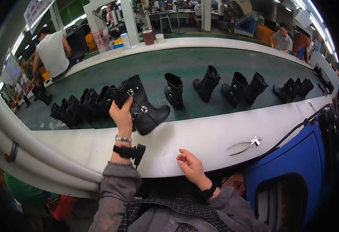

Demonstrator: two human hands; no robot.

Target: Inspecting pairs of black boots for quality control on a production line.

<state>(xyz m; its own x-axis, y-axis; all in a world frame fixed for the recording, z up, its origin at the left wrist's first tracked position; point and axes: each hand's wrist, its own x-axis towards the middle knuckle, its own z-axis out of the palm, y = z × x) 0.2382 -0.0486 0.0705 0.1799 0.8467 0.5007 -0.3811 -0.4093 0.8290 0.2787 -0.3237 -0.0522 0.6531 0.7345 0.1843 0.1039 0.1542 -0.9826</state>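
My left hand (122,117) is closed around the shaft of a black ankle boot (146,114) with silver buckles and straps. The boot hangs tilted over the white ledge (80,141), its toe pointing right. Nothing is in my right hand (191,166), which hovers over the ledge's near edge with loosely bent fingers apart. On the ledge to its right lies a pair of metal pincers (245,145) with slim curved handles.
On the green conveyor belt (131,63) stand several black boots, some grouped at left (80,106), others spaced out rightward (207,84). White pipes (42,150) flank my left; a blue machine (289,166) stands at right. Tubs (148,37) line the far ledge. Other people work beyond.
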